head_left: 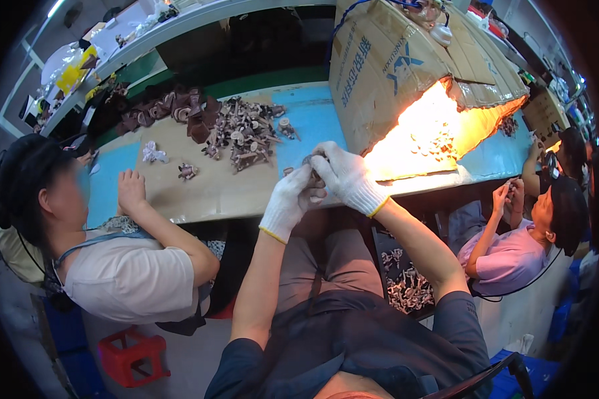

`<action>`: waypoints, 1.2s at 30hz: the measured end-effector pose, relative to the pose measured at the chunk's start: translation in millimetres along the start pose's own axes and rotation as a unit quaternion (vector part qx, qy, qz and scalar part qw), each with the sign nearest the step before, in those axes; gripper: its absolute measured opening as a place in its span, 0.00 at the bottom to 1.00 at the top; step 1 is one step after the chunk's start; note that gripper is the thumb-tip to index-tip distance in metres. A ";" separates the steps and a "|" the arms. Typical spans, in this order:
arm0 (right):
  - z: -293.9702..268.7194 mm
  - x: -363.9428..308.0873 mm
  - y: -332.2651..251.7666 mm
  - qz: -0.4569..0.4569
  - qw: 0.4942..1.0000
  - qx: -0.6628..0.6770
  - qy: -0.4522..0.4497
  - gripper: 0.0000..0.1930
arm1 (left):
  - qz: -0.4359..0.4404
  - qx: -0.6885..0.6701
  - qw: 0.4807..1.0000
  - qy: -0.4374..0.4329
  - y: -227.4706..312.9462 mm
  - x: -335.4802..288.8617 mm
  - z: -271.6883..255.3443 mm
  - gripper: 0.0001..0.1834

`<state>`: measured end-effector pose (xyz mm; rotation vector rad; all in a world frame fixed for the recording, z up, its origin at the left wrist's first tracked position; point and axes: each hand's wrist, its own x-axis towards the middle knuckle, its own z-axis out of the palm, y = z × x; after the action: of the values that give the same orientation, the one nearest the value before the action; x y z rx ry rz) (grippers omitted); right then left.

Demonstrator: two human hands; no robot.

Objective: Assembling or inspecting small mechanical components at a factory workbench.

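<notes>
White knitted gloves with yellow cuffs cover both hands, which meet over the table's front edge. My left hand (290,203) is closed, its fingertips pinching a small brownish piece (315,175) from below. Against the same piece press the fingers of my right hand (347,177), also closed. Most of the piece is hidden by the gloves, so its exact shape does not show. Beyond my left hand lies a pile of small brown and beige figure parts (245,136). Darker brown pieces (203,121) spread along the pile's far left side.
A cardboard box (373,73), brightly lit inside, stands beyond my right hand. A single small figure (188,171) and a pale cluster (154,152) lie left on the table. A tray of figure parts (409,292) sits below my right forearm. People work on both sides; a red stool (134,356) stands lower left.
</notes>
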<state>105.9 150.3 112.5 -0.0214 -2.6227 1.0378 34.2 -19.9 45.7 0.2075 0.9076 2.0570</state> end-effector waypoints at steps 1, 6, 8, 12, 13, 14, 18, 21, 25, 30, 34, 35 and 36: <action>-1.8 -2.7 -1.0 -0.036 0.999 -0.031 -0.006 0.20 | 0.006 -0.012 1.000 -0.010 -1.4 -3.3 0.1 0.20; -1.2 -19.5 -10.1 0.138 0.986 0.094 -0.013 0.20 | 0.115 0.209 0.969 0.068 -7.5 -25.2 28.6 0.16; 4.2 -21.6 -10.1 0.301 0.923 0.238 -0.036 0.20 | 0.165 0.306 0.934 0.079 -15.1 -33.1 30.5 0.19; 23.0 -45.2 -0.2 0.143 0.974 0.178 -0.005 0.22 | 0.111 0.211 0.969 0.066 -17.0 -54.0 34.7 0.23; 27.6 -47.6 -1.8 0.130 0.981 0.142 -0.011 0.22 | 0.038 0.166 0.983 0.067 -12.4 -57.8 31.0 0.23; 32.0 -49.1 -3.1 0.117 0.987 0.106 -0.017 0.23 | 0.051 0.193 0.977 0.078 -12.1 -58.7 25.6 0.21; 43.6 -37.7 -6.9 0.119 0.991 0.049 -0.024 0.24 | 0.140 0.313 0.927 0.153 -6.5 -52.2 -0.6 0.17; 37.1 -23.3 -18.0 0.151 0.987 0.032 -0.035 0.22 | 0.219 0.303 0.883 0.282 36.6 -34.6 -21.5 0.16; 64.2 0.1 -11.7 -0.094 0.984 -0.141 -0.049 0.17 | 0.247 0.219 0.861 0.388 87.3 -0.5 -71.8 0.25; 100.7 32.7 1.4 -0.143 0.914 -0.336 -0.175 0.15 | 0.256 0.231 0.841 0.416 79.1 13.1 -98.8 0.34; 93.4 53.1 7.5 -0.177 0.891 -0.344 -0.237 0.15 | 0.290 0.266 0.834 0.388 51.9 -0.3 -74.8 0.29; 89.0 54.9 7.4 -0.181 0.889 -0.336 -0.255 0.16 | 0.303 0.277 0.831 0.376 45.4 -6.9 -70.8 0.28; 80.0 52.8 14.7 -0.139 0.941 -0.207 -0.229 0.18 | 0.261 0.282 0.848 0.365 42.1 -15.2 -51.9 0.26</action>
<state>30.5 114.8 63.0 0.5387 -3.0900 0.4152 -6.7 -74.5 39.0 -0.0453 2.1306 2.3308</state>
